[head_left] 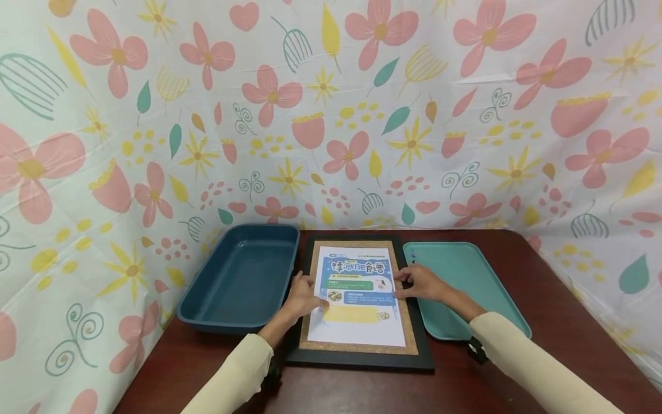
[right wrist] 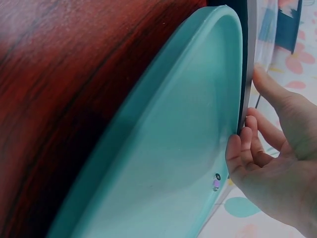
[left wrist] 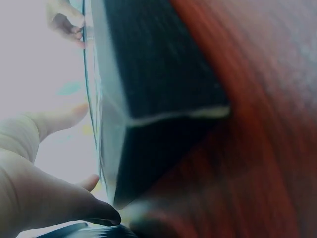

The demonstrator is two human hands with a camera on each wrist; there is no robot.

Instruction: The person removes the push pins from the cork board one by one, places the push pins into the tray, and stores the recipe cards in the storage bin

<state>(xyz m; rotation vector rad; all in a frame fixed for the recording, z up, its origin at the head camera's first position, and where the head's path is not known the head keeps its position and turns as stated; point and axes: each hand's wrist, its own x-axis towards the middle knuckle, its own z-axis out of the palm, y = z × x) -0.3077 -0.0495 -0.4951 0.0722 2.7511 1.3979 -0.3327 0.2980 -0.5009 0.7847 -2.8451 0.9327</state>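
Note:
A printed sheet with a blue heading and coloured blocks lies on a cork-coloured backing inside a black frame. My left hand is at the sheet's left side, with its thumb on the paper and its fingers along the edge. In the left wrist view the thumb and a finger are spread apart beside the frame's dark corner. At the sheet's right edge, my right hand touches with thumb and index fingertips set apart. The right wrist view shows its other fingers loosely bent near the frame's side.
A deep blue bin stands left of the frame. To the right lies a shallow teal tray, with small dark and purple bits near one end. Behind the brown table hangs a flower-patterned cloth.

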